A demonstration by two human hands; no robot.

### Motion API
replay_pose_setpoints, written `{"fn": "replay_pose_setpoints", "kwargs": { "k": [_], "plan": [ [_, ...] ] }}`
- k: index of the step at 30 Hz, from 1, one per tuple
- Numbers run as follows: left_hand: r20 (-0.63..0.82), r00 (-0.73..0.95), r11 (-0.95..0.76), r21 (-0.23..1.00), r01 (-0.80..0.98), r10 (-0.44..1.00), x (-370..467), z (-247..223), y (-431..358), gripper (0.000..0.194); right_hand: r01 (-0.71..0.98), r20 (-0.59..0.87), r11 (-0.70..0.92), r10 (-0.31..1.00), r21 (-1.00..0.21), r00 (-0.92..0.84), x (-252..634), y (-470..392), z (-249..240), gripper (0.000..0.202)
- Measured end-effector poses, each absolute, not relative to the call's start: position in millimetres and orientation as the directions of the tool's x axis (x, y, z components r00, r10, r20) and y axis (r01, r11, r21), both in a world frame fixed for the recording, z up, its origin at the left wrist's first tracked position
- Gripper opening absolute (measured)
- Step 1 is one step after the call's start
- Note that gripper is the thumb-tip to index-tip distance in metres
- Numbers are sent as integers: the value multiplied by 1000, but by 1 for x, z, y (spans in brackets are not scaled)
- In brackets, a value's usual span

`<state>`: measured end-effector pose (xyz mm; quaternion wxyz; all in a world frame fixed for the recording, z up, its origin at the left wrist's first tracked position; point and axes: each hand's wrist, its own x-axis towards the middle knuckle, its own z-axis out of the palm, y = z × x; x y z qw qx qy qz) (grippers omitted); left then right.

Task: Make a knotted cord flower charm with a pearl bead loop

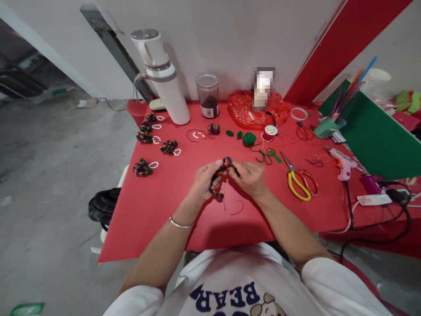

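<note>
Crocheted strip (pixel 226 162), partly hidden by the left hand (pixel 204 179); what lies between the fingertips of the right hand (pixel 249 176), too small to tell; phone-shaped object (pixel 263 90), blurred by pixelation; jar label (pixel 208 113), illegible; black bag (pixel 103 205), partly concealed by the tabletop (pixel 148 219); printed T-shirt (pixel 213 263), cut off by the lower edge

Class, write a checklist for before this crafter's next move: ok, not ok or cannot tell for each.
1. Multicoloured yarn piece held in left hand: ok.
2. Right hand's grip on it: cannot tell; detail too small.
3. Yellow-handled scissors clear of both hands: ok.
4. Thread scraps cleared away: not ok; purple thread lies near the hands.
5. Bead loop on each of five yarn clusters at left: ok.
6. Pink glue gun cool: cannot tell.
</note>
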<state>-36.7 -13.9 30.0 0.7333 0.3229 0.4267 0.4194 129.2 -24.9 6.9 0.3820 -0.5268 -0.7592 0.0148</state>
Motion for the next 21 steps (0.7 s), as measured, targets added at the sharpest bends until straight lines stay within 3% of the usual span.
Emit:
{"fn": "replay_pose_setpoints", "kwargs": {
  "k": [3,6,9,11,13,15,18,21],
  "plan": [
    [-351,252,422,842,-337,902,-37,29,-13,50,803,562,506,781,-316,-271,132,-24,7,25],
    [-353,196,398,868,-297,915,-36,29,-12,47,784,556,540,770,-307,-313,131,-24,5,24],
    [-349,152,378,889,-260,925,-36,30,-12,43,734,556,528,793,-427,-247,126,-26,5,20],
    [-346,144,373,892,-256,927,-37,32,-12,41,636,526,479,840,-606,-131,122,-29,6,19],
    [-343,138,369,892,-262,929,-38,33,-12,39,441,391,352,920,-826,-2,117,-30,8,24],
    [-335,134,359,896,-262,933,-39,34,-12,38,184,150,142,988,-973,27,114,-30,10,27],
    [-309,141,335,913,-232,941,-39,32,-12,37,-96,-137,-141,989,-985,-55,111,-26,10,31],
    [-271,134,294,935,-198,953,-38,29,-13,36,-226,-236,-244,970,-943,-64,109,-22,10,32]
  ]
}}
